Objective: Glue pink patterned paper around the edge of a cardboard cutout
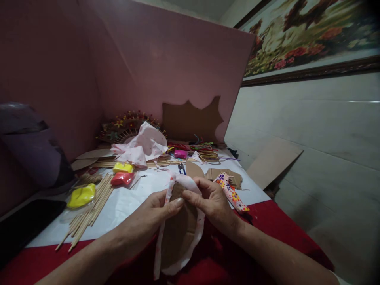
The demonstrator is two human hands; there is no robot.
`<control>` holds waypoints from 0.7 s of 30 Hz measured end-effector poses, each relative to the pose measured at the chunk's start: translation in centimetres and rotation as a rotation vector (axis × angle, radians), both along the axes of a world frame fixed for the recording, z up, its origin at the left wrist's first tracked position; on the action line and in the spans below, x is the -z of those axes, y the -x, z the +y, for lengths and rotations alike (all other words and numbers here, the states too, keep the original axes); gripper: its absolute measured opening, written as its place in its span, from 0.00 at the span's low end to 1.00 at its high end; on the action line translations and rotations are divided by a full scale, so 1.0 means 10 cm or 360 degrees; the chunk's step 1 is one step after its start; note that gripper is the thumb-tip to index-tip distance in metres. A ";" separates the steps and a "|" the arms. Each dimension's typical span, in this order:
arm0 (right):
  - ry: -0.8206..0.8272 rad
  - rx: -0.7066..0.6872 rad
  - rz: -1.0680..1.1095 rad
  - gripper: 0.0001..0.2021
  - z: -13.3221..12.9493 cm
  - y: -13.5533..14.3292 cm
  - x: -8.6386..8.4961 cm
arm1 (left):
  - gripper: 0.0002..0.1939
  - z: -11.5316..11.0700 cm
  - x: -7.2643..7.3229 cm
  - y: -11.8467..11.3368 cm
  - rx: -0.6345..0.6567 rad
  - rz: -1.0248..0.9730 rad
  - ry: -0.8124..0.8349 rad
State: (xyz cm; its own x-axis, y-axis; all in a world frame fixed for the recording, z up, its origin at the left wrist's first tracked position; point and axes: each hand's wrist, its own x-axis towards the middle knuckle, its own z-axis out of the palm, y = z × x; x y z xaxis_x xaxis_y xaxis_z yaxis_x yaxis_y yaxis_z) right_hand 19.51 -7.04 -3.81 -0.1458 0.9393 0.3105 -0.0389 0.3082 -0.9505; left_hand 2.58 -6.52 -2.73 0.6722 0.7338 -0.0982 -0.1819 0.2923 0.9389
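Note:
A curved piece of brown cardboard (178, 241) is held up above the table's front edge, with pale pink-and-white fabric (197, 237) folded over its rim. My left hand (162, 208) grips its left side, thumb lying on the cardboard face and fingers behind. On the upper right side, my right hand (215, 204) pinches the fabric edge against the cardboard, its thumb pointing left. The fingers behind the piece are partly hidden. Just beyond my right hand lies a flower-patterned strip (231, 192). Small blue-handled snips (182, 169) lie behind the held piece.
Wooden sticks (92, 208) lie at the left near yellow packets (81, 196) and a red packet (122, 179). Crumpled white fabric (142, 144) sits farther back. A jagged cardboard sheet (191, 118) leans on the pink wall. A dark flat object (32, 225) is at the near left.

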 end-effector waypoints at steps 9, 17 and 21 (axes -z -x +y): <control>-0.0016 0.0169 0.0211 0.11 0.04 -0.01 -0.04 | 0.10 -0.01 0.06 0.02 0.0309 -0.0070 0.0233; 0.0004 0.0227 0.0230 0.18 0.12 0.00 0.02 | 0.11 0.03 0.02 -0.04 -0.0039 -0.0258 0.0356; 0.0067 0.0293 0.0018 0.28 0.12 -0.02 0.10 | 0.09 0.12 -0.03 -0.02 -0.0398 -0.0429 0.0339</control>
